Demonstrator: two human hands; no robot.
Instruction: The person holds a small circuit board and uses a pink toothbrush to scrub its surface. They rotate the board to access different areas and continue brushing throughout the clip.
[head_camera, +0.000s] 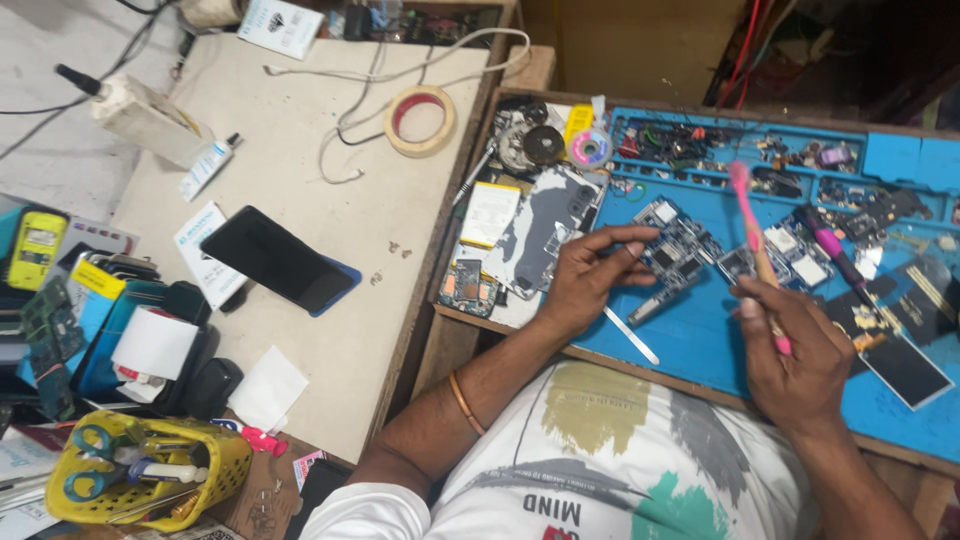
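Observation:
My left hand (588, 280) holds a small blue circuit board (678, 250) by its near edge, fingers stretched along its top, above the blue work mat (690, 340). My right hand (790, 350) grips a pink toothbrush (755, 240) by its handle. The brush head points up and away, just right of the board. A second small board (737, 263) lies between the two hands.
An opened phone body (540, 230), a metal pry strip (632, 336), a pink-handled tool (828, 243) and a dark screen (905, 368) lie on the mat. Its far compartments (700, 145) hold several small parts. On the table to the left lie a black phone (275, 258), a tape roll (420, 120) and a yellow basket (150, 485).

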